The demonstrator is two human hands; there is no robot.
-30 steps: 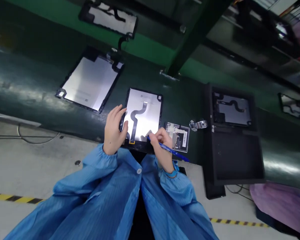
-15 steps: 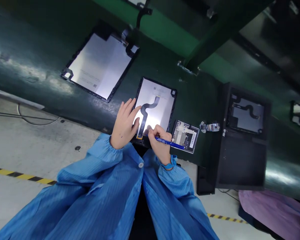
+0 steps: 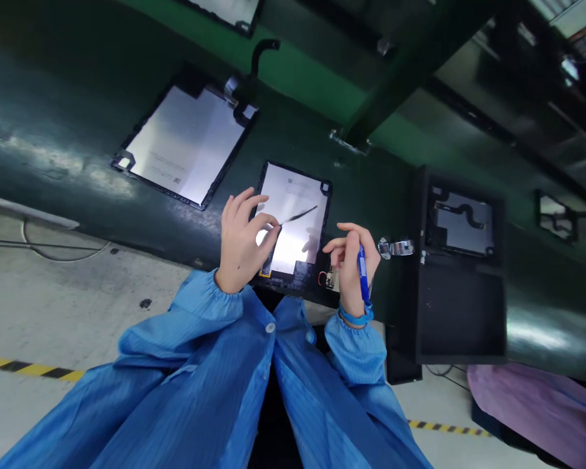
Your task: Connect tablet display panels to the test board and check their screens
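A screen panel (image 3: 293,195) with a silvery back and black frame lies on the dark green table in front of me. My left hand (image 3: 244,241) is over its left side, thumb and forefinger pinching a black flex cable (image 3: 300,214). The cable's free part is raised edge-on over the panel, and its orange end is at the panel's near edge. My right hand (image 3: 354,264) is right of the panel, closed on a blue pen (image 3: 362,270) that points back toward the wrist. Below this hand lies a small circuit board (image 3: 331,279), mostly hidden.
A larger screen panel (image 3: 188,143) lies to the left. At right, a black box (image 3: 461,312) holds another panel with a flex cable (image 3: 463,212). A shiny metallic strip (image 3: 400,247) lies beside the box. A green post (image 3: 385,98) rises behind.
My left hand has pinched the flex cable and lifted it off the panel back. My right hand has moved right, away from the panel's near edge, with the pen now pointing backward.
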